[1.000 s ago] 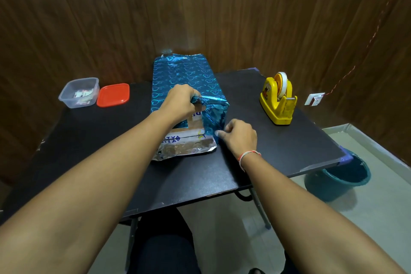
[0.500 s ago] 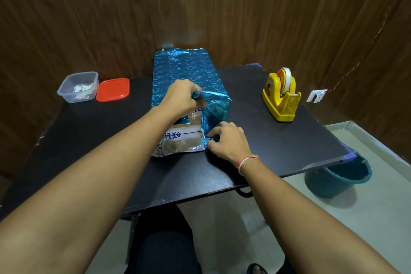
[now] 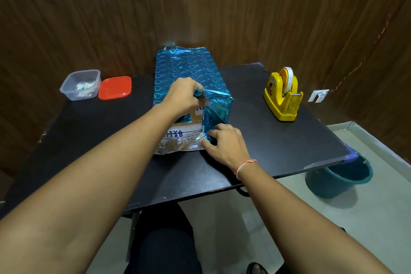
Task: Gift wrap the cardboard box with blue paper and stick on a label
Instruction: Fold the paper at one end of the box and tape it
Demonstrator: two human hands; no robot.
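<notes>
A cardboard box lies lengthwise on the black table, its top and sides covered in shiny blue paper with a heart pattern. The near end is still bare cardboard with printed letters; a silver-backed flap lies flat on the table below it. My left hand grips the top flap of paper at the near upper edge. My right hand pinches the right side flap against the lower right corner of the box.
A yellow tape dispenser stands at the right of the table. At the back left sit a clear tub holding small labels and its red lid. A teal bucket stands on the floor beyond the table's right corner.
My right hand has slid left along the box's lower right corner, folding the side flap inward. My left hand keeps its grip at the top edge.
</notes>
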